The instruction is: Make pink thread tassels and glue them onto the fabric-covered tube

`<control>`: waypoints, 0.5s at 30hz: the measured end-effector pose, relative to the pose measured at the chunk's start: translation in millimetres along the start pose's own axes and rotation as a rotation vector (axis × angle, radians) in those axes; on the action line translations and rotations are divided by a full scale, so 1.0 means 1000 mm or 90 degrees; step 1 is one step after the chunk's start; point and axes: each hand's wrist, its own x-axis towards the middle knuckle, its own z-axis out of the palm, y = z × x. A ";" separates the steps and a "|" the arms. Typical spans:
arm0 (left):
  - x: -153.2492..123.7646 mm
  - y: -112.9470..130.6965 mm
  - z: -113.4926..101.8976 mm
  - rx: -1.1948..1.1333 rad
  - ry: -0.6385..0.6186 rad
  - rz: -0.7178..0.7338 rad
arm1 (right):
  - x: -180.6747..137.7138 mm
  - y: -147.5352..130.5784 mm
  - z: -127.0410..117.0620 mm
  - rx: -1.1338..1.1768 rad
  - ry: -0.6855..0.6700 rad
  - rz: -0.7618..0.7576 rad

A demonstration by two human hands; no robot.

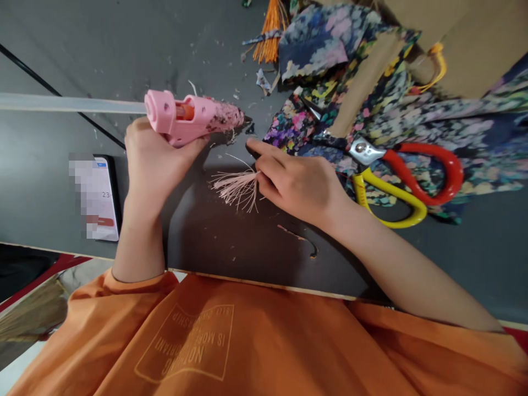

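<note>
My left hand [146,159] is closed round the grip of a pink glue gun [193,116], whose dirty nozzle points right. A clear glue stick [70,103] sticks out of its back toward the left. My right hand [299,184] pinches the bound end of a pale pink tassel [237,188], whose threads fan out to the left on the dark grey table [231,236]. The index finger of that hand stretches toward the gun's nozzle, a short gap from it.
Scissors [396,176] with one red and one yellow handle lie on floral fabric [330,71] right of my right hand. An orange tassel [270,30] lies at the top, brown cardboard [462,38] at top right. A phone [101,198] lies left. A black cable [61,96] crosses the table.
</note>
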 end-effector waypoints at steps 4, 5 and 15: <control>0.000 -0.003 0.000 0.036 -0.004 -0.016 | -0.005 0.001 -0.006 0.061 0.044 0.004; 0.001 -0.003 0.000 0.031 -0.003 -0.016 | -0.007 0.001 -0.007 0.086 0.063 0.008; -0.001 -0.016 -0.002 -0.234 0.002 0.165 | -0.015 0.006 0.007 0.523 0.203 0.197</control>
